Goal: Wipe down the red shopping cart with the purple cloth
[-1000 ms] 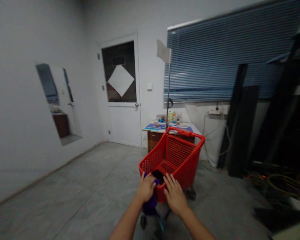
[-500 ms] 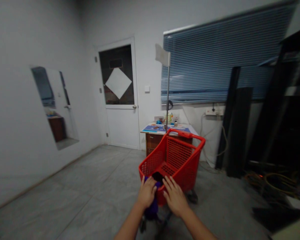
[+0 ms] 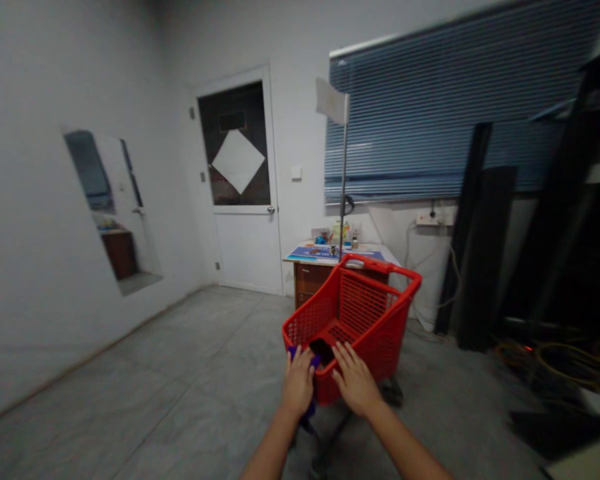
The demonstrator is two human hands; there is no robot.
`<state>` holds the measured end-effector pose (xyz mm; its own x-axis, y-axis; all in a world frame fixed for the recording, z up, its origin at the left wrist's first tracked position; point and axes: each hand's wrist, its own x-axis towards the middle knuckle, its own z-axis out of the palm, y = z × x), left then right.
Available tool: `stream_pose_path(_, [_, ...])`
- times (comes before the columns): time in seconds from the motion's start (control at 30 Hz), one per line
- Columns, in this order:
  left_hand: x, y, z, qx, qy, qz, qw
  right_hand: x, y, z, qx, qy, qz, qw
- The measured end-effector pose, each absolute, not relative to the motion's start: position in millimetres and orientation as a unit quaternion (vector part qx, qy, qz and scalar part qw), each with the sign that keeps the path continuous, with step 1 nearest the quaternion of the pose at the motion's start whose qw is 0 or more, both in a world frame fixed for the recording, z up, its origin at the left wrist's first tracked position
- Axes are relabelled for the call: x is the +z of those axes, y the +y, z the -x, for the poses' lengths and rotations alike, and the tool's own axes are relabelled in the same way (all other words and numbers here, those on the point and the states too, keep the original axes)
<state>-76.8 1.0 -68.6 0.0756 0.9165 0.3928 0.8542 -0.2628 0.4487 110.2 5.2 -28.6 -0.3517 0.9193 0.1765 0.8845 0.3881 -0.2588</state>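
A red plastic shopping cart (image 3: 375,333) stands in front of me, its low end toward me. My left hand (image 3: 299,383) rests on the low rim with its fingers stretched forward over a purple cloth (image 3: 313,408), which hangs down outside the basket. It is open, though the thumb and palm are hidden. My right hand (image 3: 356,380) lies on the same rim to the right, open, its fingers spread. Inside the basket, between my hands, is a flat black thing (image 3: 322,351) that I cannot make out. A pole with a pale flag (image 3: 332,101) rises behind the cart's far edge.
Behind the cart stands a desk (image 3: 313,273) with small bottles on it. A white door (image 3: 247,253) and a wall mirror (image 3: 115,213) are to the left. Tall black panels (image 3: 487,260) lean at the right, near coiled cables (image 3: 570,360) on the concrete floor (image 3: 180,387).
The cart and both hands sit slightly farther right in view. Less of the purple cloth shows below my left hand, and more of the black thing shows between my hands.
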Motion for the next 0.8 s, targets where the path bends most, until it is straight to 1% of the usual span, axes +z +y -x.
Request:
stream_pose_path(0.2, [-65, -2, 75, 0.284, 0.564, -0.775, 0.032, -30, 4, -121, 0.058, -0.817, 0.553, 0.153])
stream_pose_path(0.4, [-60, 9, 83, 0.287, 0.599, -0.746, 0.04, -31, 4, -121, 0.06, -0.817, 0.553, 0.154])
stream_pose_path(0.6, [-62, -4, 61, 0.281, 0.572, -0.769, 0.054, -28, 1, -120, 0.061, -0.81, 0.563, 0.151])
stream_pose_path(0.8, [-55, -3, 70, 0.28, 0.591, -0.754, 0.059, -26, -1, -120, 0.067, -0.809, 0.566, 0.147])
